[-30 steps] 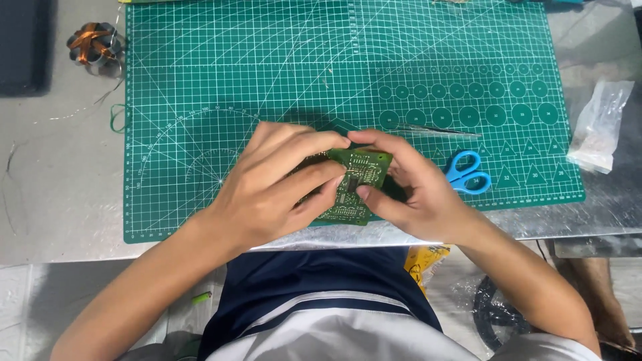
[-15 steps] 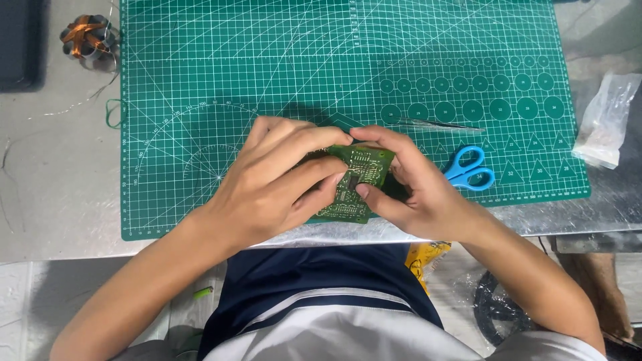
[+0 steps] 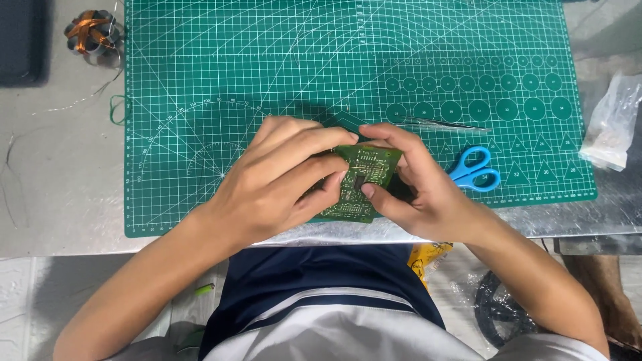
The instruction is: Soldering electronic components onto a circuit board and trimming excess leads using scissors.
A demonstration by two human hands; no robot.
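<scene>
Circuit board (image 3: 361, 182), green, small & rectangular, sits tilted between both hands just above the near edge of the cutting mat (image 3: 267, 67). Left hand (image 3: 281, 180) is closed on the board's left side, fingers laid across the top, fingertips pressing its upper face. Right hand (image 3: 418, 190) grips the board's right side, thumb on the face near a dark chip, other fingers curled over the far edge & behind. Board's underside not visible.

Mat is the landmark: green w/ white grid, arcs on its left part, rows of circles & triangles on its right part. Tweezers (image 3: 445, 124) lie on the mat just right of the hands, below the circle rows. Blue-handled scissors (image 3: 473, 170) lie on the mat right of the right hand, near the triangles. Off the mat's top-left corner, a copper wire coil (image 3: 92, 33) rests on the grey counter (image 3: 60, 167). Off the mat's right edge, a clear plastic bag (image 3: 612, 124) lies on the counter. Thin wire strands trail left of the mat.
</scene>
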